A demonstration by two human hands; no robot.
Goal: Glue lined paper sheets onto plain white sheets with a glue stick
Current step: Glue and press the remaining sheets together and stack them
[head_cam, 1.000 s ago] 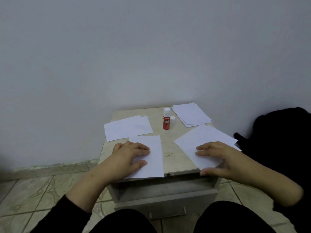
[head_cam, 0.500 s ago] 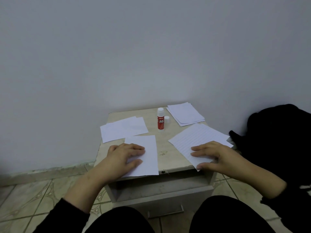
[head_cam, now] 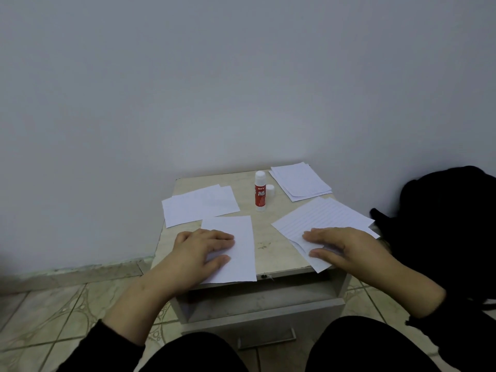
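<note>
While both hands lie flat on paper at the front edge of the small beige bedside cabinet (head_cam: 279,253), the red-and-white glue stick (head_cam: 260,191) stands upright near the back edge, roughly midway between them and straight ahead. Its white cap (head_cam: 270,191) sits just beside it on the right, so the stick looks uncapped.

The left hand (head_cam: 200,251) rests with fingers straight and together on a plain white sheet (head_cam: 239,251) at the front-left, whose long axis runs front to back and whose near edge reaches the cabinet's front edge. The right hand (head_cam: 346,248) presses flat on a lined white sheet (head_cam: 322,214) at the front-right, turned at an angle with one corner hanging past the front edge. Neither hand grips anything.

More plain sheets (head_cam: 198,205) lie toward the back-left corner, and a stack of lined sheets (head_cam: 300,181) at the back-right corner. The stick seems slightly nearer the right hand, which I judge the likelier to reach forward for it.
</note>
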